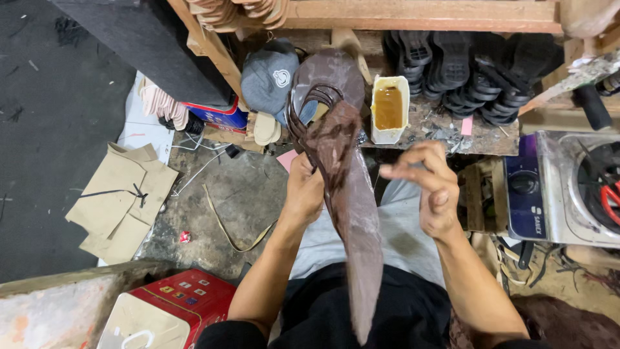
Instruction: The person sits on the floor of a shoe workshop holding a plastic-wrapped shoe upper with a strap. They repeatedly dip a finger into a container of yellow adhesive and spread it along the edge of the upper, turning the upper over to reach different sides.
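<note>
My left hand [303,190] grips a long brown sandal upper [352,194] with several thin dark straps looping from its far end, held upright over my lap. The brown piece hangs down toward my body. My right hand [429,187] hovers just to the right of it, fingers curled and apart, holding nothing that I can see. A white tub of amber glue [389,108] stands on the bench straight ahead, beyond the brown piece.
Stacks of black soles [471,71] fill the shelf at the back right. A small stove [562,187] sits at the right. A grey cap [268,74], tan leather scraps [119,200] and a red box [171,310] lie on the left.
</note>
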Demonstrator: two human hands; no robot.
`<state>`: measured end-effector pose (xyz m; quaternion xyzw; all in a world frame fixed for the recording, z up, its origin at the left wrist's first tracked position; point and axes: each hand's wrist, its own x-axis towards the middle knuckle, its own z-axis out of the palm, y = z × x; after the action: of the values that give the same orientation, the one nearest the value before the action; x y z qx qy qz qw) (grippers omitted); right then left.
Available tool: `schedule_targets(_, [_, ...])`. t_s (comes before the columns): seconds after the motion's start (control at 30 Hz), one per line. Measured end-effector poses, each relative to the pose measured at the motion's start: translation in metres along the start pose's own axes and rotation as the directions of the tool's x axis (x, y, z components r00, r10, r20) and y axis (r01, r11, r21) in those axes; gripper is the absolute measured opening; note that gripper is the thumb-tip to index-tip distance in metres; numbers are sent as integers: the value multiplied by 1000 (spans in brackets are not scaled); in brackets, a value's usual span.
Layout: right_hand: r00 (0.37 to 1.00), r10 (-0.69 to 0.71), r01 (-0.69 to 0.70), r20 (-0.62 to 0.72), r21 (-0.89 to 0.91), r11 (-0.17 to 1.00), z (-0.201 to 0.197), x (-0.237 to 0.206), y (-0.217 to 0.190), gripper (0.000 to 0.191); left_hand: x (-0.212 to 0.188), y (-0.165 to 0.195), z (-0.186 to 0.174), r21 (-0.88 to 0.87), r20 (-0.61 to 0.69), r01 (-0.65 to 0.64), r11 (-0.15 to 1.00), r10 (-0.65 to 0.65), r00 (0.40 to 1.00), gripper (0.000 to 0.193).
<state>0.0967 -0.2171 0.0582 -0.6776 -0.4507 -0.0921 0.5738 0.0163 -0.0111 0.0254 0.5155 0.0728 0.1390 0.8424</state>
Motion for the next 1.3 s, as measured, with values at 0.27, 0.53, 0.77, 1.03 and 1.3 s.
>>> schedule_targets(0.27, [998,67,-63,4,-299,952,1,19,-5,82,0,-3,4,135,80,-162,977,152,985,44])
schedule_targets(0.53, [995,-30,31,99,-8,999,4,3,-3,80,17,-4,-19,-7,-77,-206,978,205,976,39])
schedule_targets(0.77, [954,300,-296,-22,-253,921,-7,35,34,56,21,4,-37,357,-209,-284,890,372,904,49])
schedule_targets(1.03, [945,221,91,240,-844,528,22,90,69,67,7,12,-21,327,-286,-323,888,418,862,20])
schedule_targets(1.3, [955,235,33,183,-848,529,-1,73,65,54,-2,14,-35,-108,-40,-196,975,193,980,63])
